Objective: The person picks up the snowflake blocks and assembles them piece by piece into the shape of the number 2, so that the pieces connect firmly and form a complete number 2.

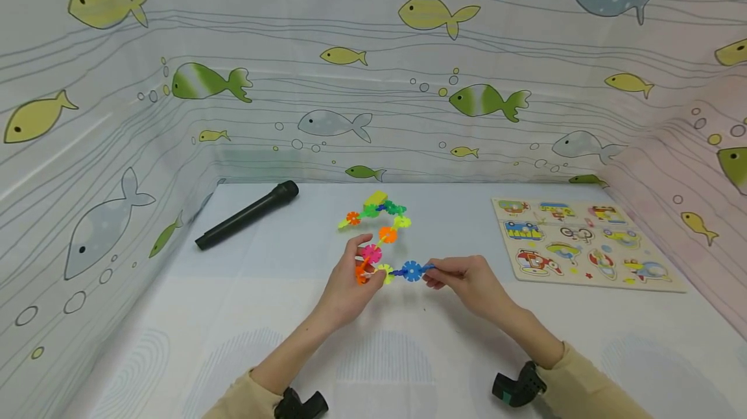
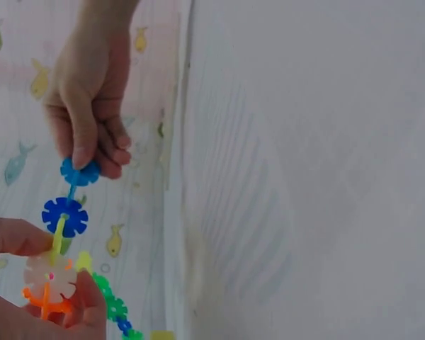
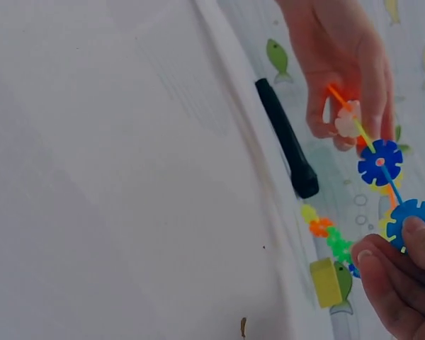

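A chain of slotted plastic snowflake discs (image 1: 412, 270) in many colours curves over the table. My left hand (image 1: 344, 286) holds it among white, orange and yellow discs, a pink disc (image 1: 371, 253) beside its fingers. Between finger and thumb, my right hand (image 1: 475, 283) pinches the light blue disc (image 2: 79, 172) at the chain's near end. A dark blue disc (image 3: 380, 162) sits between the hands. Beyond the left hand, the chain bends back through orange, yellow and green discs (image 1: 395, 208) to a yellow-green end. My fingers partly hide the held discs.
A yellow block (image 1: 376, 198) lies against the far part of the chain. To the left is a black microphone (image 1: 248, 215); to the right, a wooden vehicle puzzle board (image 1: 583, 244). A fish-patterned sheet (image 1: 408, 140) rises behind and at both sides.
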Demonstrator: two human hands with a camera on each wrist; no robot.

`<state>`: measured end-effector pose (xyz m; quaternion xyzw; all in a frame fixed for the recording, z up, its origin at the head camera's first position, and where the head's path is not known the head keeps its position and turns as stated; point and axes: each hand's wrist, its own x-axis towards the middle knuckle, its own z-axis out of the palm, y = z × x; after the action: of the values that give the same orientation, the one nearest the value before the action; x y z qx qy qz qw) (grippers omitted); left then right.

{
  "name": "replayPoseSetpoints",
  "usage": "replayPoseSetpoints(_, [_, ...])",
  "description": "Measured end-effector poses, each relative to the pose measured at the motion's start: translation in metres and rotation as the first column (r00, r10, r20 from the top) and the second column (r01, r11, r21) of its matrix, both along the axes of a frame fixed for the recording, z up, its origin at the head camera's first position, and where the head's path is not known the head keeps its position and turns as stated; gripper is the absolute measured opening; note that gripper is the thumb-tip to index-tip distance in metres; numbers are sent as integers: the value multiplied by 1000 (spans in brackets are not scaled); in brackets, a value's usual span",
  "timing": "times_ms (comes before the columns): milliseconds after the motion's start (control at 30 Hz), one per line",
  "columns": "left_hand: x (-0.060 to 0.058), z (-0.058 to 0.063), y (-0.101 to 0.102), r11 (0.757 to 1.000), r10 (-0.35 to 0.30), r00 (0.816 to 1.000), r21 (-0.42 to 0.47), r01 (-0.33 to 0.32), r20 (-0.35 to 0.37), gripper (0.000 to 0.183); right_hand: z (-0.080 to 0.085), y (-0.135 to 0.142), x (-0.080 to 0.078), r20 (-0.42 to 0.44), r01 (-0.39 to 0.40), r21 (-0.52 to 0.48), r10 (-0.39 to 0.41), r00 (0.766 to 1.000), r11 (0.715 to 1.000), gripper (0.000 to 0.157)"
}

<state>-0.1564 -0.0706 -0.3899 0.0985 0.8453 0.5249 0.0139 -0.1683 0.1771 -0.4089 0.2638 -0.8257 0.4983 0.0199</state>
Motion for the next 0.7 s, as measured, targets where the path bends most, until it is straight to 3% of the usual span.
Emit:
replayPoseSetpoints(333, [1,0,1,1000,-25,999,6,25,-32,61,-3,-3,3,-105,15,-5,-15,994,1000,19])
replayPoseSetpoints(700, [1,-6,2,1000,-23,999,2,23,-29,60,3,-6,6,-256,59,23,-52,965,998,14])
